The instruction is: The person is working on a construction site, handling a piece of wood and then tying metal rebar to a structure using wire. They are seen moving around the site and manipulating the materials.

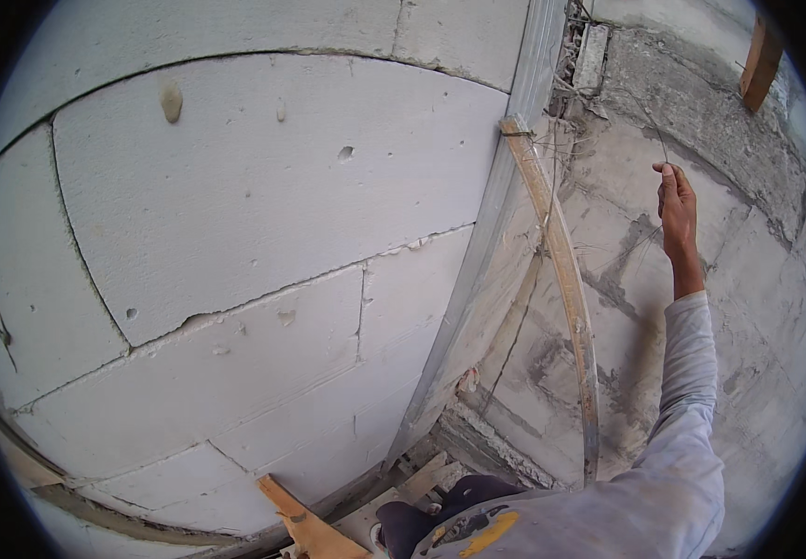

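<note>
My right hand (678,210) is raised in front of the grey plastered wall (692,270). Its thumb and fingers pinch the end of a thin dark wire (655,126). From my fingertips the wire runs up and left toward a tangle of wires by the corner. Left of the hand, apart from it, stands a long wooden batten (561,261) that looks bowed in this view. A wire loop goes round the batten's upper end, near a galvanized metal profile (482,228). My left hand is out of view.
A wall of large white blocks (273,196) fills the left side. Rough concrete (701,116) runs across the upper right, with a piece of wood (761,67) jutting there. Low down, a wooden board (305,526) leans near my legs, and debris lies at the corner's foot.
</note>
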Demonstrator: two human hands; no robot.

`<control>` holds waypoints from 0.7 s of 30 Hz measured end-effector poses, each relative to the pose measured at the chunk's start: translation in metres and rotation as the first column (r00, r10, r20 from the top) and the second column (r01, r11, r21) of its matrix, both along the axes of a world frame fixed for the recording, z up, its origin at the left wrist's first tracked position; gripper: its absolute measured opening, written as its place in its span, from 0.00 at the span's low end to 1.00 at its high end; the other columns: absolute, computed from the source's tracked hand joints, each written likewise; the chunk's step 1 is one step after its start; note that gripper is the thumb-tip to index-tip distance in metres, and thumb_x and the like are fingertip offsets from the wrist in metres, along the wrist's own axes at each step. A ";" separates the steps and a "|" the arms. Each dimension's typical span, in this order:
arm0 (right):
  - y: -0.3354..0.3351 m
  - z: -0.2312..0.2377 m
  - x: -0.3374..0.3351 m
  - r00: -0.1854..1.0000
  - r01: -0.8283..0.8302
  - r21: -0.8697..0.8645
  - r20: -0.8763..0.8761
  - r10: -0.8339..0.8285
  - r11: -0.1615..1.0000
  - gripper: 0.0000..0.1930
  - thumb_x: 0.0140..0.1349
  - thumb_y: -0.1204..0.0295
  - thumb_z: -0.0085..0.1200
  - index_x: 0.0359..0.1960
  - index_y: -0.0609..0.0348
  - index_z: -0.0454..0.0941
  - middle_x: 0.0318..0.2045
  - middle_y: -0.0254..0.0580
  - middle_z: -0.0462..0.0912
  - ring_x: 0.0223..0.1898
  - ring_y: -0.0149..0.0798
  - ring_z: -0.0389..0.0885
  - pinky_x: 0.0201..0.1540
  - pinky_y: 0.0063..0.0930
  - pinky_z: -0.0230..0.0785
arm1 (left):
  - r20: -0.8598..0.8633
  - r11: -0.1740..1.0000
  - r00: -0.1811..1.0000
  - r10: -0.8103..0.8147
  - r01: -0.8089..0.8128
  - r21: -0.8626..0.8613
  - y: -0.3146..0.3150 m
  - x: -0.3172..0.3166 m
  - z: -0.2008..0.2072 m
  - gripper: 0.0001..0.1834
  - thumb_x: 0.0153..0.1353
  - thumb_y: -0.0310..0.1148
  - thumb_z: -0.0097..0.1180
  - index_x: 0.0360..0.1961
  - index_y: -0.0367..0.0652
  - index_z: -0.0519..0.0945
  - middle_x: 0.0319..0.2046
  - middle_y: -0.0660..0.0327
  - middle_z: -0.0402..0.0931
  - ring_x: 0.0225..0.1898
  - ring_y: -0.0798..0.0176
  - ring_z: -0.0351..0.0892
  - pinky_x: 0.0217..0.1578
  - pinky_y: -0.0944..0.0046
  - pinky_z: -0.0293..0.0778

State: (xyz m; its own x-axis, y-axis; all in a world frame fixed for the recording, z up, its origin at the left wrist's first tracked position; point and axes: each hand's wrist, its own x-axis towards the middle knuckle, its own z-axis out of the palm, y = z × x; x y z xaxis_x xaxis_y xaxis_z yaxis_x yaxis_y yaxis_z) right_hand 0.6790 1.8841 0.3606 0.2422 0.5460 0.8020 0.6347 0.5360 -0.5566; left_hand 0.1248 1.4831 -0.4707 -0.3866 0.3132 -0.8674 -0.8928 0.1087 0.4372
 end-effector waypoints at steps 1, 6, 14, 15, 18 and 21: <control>0.004 0.002 0.004 1.000 0.013 0.027 -0.018 -0.013 1.000 0.19 0.75 0.53 0.45 0.49 0.54 0.79 0.21 0.18 0.56 0.21 0.17 0.50 0.22 0.17 0.44 | -0.057 0.999 0.998 -0.027 0.026 -0.030 0.001 0.005 0.013 0.21 0.67 0.40 0.53 0.57 0.40 0.71 0.43 0.55 0.78 0.36 0.60 0.77 0.33 0.61 0.72; 0.013 0.031 0.022 0.999 0.038 0.139 0.014 -0.041 0.990 0.18 0.75 0.55 0.46 0.48 0.54 0.81 0.20 0.17 0.56 0.21 0.17 0.50 0.22 0.16 0.44 | -0.533 0.993 0.845 -0.038 -0.027 -0.114 0.010 0.026 0.102 0.21 0.65 0.39 0.58 0.55 0.41 0.76 0.41 0.55 0.81 0.38 0.58 0.80 0.37 0.59 0.75; 0.008 0.075 0.018 0.964 -0.231 0.064 0.152 0.219 0.971 0.20 0.72 0.52 0.50 0.45 0.55 0.84 0.36 0.29 0.82 0.37 0.27 0.71 0.45 0.24 0.65 | -0.659 0.567 0.031 0.751 0.480 0.669 0.173 0.041 0.698 0.14 0.76 0.33 0.40 0.53 0.37 0.73 0.39 0.61 0.72 0.40 0.66 0.68 0.45 0.62 0.67; 0.005 0.078 0.020 0.950 -0.253 0.024 0.195 0.244 0.967 0.20 0.72 0.52 0.50 0.45 0.55 0.85 0.37 0.31 0.82 0.38 0.28 0.72 0.47 0.25 0.66 | -0.625 0.489 -0.058 0.778 0.680 0.546 0.191 0.064 0.755 0.15 0.75 0.33 0.37 0.53 0.37 0.72 0.42 0.57 0.73 0.46 0.61 0.72 0.50 0.59 0.70; 0.005 0.093 0.018 0.868 -0.401 -0.081 0.286 0.407 0.912 0.19 0.72 0.53 0.50 0.45 0.54 0.85 0.34 0.31 0.83 0.36 0.28 0.73 0.45 0.26 0.67 | -0.415 0.571 -0.545 0.728 0.818 -0.072 0.257 0.157 0.898 0.23 0.70 0.40 0.52 0.61 0.38 0.72 0.59 0.44 0.71 0.61 0.46 0.72 0.60 0.47 0.70; 0.010 0.116 -0.003 0.747 -0.572 -0.149 0.312 0.588 0.806 0.19 0.72 0.54 0.50 0.43 0.54 0.85 0.29 0.28 0.80 0.32 0.26 0.72 0.38 0.25 0.66 | -0.320 0.669 -0.686 0.654 0.722 -0.180 0.318 0.251 0.952 0.31 0.67 0.48 0.55 0.67 0.46 0.68 0.65 0.47 0.66 0.66 0.39 0.65 0.66 0.43 0.63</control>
State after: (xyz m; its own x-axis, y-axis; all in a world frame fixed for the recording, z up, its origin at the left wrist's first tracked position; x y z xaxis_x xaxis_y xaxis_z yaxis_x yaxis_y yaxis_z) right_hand 0.6764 1.8939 0.4766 -0.4035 0.5285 0.7470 0.3558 0.8427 -0.4040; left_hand 0.3761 1.8014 0.4810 0.4075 0.2644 0.8741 0.7327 -0.6659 -0.1402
